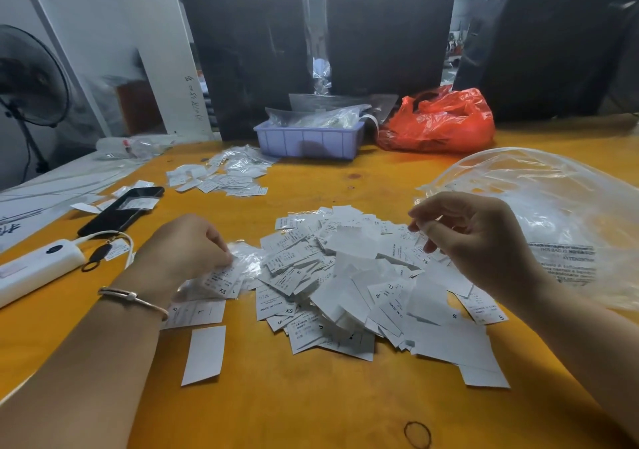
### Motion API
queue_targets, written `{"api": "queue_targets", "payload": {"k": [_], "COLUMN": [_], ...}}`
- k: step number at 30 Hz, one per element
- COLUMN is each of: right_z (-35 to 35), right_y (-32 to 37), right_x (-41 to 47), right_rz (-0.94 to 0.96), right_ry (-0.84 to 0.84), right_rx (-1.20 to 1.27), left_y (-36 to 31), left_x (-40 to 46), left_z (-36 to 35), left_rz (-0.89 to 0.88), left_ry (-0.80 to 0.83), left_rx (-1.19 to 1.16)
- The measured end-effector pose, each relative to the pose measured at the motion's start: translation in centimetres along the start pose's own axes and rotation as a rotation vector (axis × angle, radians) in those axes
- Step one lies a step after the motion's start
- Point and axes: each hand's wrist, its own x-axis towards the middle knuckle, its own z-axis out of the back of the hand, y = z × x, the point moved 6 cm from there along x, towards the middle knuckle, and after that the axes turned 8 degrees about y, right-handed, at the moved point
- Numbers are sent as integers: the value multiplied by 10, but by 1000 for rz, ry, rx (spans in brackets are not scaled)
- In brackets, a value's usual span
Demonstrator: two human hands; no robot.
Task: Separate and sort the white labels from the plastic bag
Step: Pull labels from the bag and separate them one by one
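A heap of white labels (345, 286) printed with sizes lies mid-table. At its left edge my left hand (186, 244) pinches a small clear plastic bag (247, 258) that lies among a few labels. My right hand (477, 237) hovers above the heap's right side with loosely curled fingers and nothing visible in them. A blurred label (349, 237) lies on top of the heap just left of that hand. A large clear plastic bag (553, 206) with printed warnings lies crumpled at the right, partly behind my right hand.
A smaller pile of labels (221, 175) sits further back on the orange table (311, 407). A black phone (121, 212) and white power bank (34, 269) lie left. A purple tray (307, 139) and red bag (439, 123) stand behind. One blank label (204, 355) lies near.
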Motion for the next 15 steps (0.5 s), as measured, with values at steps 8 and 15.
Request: {"api": "queue_targets", "payload": {"k": [8, 15], "right_z": [44, 45], "right_y": [-5, -58], "right_x": [7, 9], "right_rz": [-35, -531], "right_ry": [-205, 147], "right_rx": [-703, -935], "left_y": [-5, -63], "left_x": [-4, -35], "left_z": [3, -27], "left_rz": [-49, -449], "left_ry": [-131, -87], "left_rx": [31, -178]}}
